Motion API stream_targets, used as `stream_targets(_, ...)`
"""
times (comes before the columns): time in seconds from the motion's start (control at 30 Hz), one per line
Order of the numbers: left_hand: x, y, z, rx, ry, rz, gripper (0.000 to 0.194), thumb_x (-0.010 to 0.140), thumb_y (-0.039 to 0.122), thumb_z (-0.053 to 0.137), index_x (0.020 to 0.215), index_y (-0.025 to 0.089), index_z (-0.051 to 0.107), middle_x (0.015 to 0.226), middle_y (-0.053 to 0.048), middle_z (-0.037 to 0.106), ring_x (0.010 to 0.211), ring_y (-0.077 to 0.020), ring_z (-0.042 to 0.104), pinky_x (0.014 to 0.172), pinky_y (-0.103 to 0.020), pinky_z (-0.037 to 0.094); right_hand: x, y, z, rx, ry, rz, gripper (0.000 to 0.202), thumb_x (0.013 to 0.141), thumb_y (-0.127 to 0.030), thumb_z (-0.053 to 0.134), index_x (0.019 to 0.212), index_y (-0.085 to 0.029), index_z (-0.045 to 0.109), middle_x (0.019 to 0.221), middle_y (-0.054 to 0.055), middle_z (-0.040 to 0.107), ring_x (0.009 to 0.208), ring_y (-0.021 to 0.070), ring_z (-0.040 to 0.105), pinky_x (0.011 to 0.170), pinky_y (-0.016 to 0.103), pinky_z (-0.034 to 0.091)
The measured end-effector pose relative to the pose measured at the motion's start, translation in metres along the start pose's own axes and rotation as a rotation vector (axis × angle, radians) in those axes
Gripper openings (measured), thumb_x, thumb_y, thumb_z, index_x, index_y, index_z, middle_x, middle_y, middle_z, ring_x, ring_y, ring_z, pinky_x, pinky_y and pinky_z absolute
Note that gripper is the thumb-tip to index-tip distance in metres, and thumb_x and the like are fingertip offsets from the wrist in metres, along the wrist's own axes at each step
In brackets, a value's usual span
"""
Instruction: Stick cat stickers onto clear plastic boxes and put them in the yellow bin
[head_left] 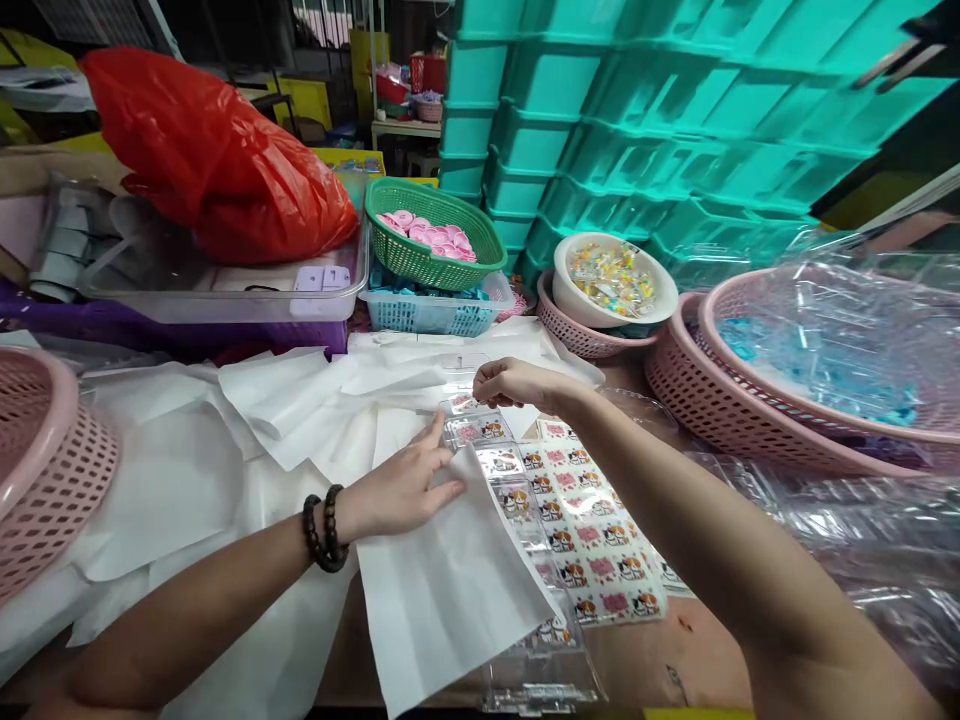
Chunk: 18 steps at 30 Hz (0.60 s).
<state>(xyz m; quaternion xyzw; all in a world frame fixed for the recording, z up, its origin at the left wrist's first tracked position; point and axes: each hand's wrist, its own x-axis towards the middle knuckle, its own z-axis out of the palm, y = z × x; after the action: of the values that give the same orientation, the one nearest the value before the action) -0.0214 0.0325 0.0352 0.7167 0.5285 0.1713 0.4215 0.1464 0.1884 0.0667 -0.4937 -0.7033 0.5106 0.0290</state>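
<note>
A row of clear plastic cases runs away from me down the middle of the table, several with cartoon cat stickers on them. My left hand, with dark beads on its wrist, has its fingers stretched out; the index fingertip rests at the left edge of a far case. Pinched together just above that case are the fingers of my right hand; what they hold, if anything, is hidden. A loose white paper sheet lies below my left hand and partly covers the cases. To their right is a sheet of cat stickers.
White papers overlap on the left beside a pink basket. At the back stand a red bag, a green basket, a white bowl and stacked teal crates. Clear packaging lies at right.
</note>
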Motion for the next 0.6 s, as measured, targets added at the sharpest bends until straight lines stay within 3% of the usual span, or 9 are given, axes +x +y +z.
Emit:
stream_targets(0.2, 0.001, 0.0, -0.001, -0.06, -0.025, -0.011, 0.015, 0.093, 0.032, 0.057, 0.085, 0.02, 0.06, 0.167, -0.004, 0.002, 0.149, -0.0372, 0.023, 0.116, -0.052, 0.038, 0.011, 0.002, 0.005, -0.054, -0.003, 0.021, 0.007, 0.064, -0.014, 0.061, 0.058, -0.017, 0.057, 0.057, -0.002, 0.052, 0.058, 0.0107, 0.046, 0.056, 0.023, 0.035)
stream_targets(0.6, 0.004, -0.009, 0.005, -0.126, -0.003, 0.006, 0.011, 0.092, 0.031, 0.059, 0.091, 0.02, 0.063, 0.167, -0.002, -0.001, 0.151, -0.0348, 0.015, 0.118, -0.052, 0.035, 0.014, -0.004, 0.008, -0.248, 0.026, 0.029, 0.009, 0.067, -0.017, 0.06, 0.058, -0.017, 0.058, 0.057, -0.001, 0.055, 0.059, 0.0123, 0.046, 0.057, 0.026, 0.034)
